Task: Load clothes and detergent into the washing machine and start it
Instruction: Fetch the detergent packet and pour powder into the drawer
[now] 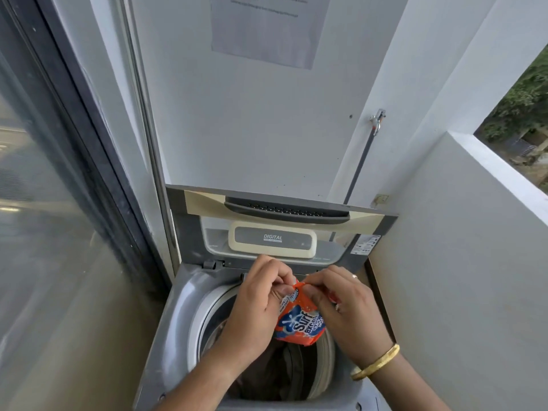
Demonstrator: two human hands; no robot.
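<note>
Both forearms reach forward from the bottom of the view, bare to the wrist, converging toward the middle. The left hand (257, 304) is turned palm-inward, knuckles up, its thumb and forefinger pinched together at the fingertips, the other fingers curled loosely beneath. The right hand (345, 310) mirrors it just beside, back of the hand facing up, thumb and forefinger likewise pinched closed, close to the left fingertips. A ring shows on one right finger, and a gold bangle (375, 363) circles the right wrist.
</note>
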